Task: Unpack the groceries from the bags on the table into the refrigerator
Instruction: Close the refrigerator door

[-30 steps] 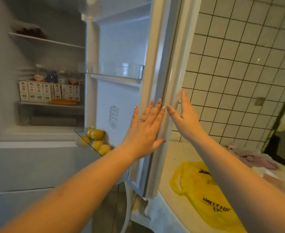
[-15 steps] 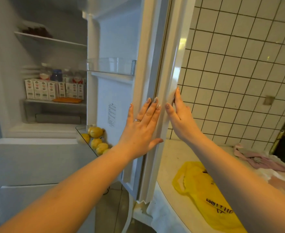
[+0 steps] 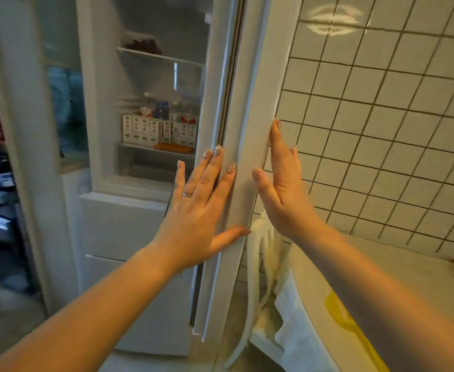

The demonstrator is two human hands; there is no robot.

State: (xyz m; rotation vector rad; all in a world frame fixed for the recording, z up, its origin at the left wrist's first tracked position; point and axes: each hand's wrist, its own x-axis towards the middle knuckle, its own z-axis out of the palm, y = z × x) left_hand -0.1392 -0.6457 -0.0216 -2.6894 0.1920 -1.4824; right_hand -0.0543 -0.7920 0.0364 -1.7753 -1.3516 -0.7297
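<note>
Left hand (image 3: 193, 210) flat, fingers straight, on smooth white fridge door (image 3: 250, 108) edge; right hand (image 3: 282, 189) flat on its outer face. Cartons (image 3: 156, 130) on shelf inside fridge. Glossy tile wall (image 3: 381, 130). Yellow bag (image 3: 354, 326) on surface (image 3: 397, 261), mostly hidden by arm.

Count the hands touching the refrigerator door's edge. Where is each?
2. The left hand lies flat on the refrigerator door edge's inner side; the right hand presses its outer side.
</note>
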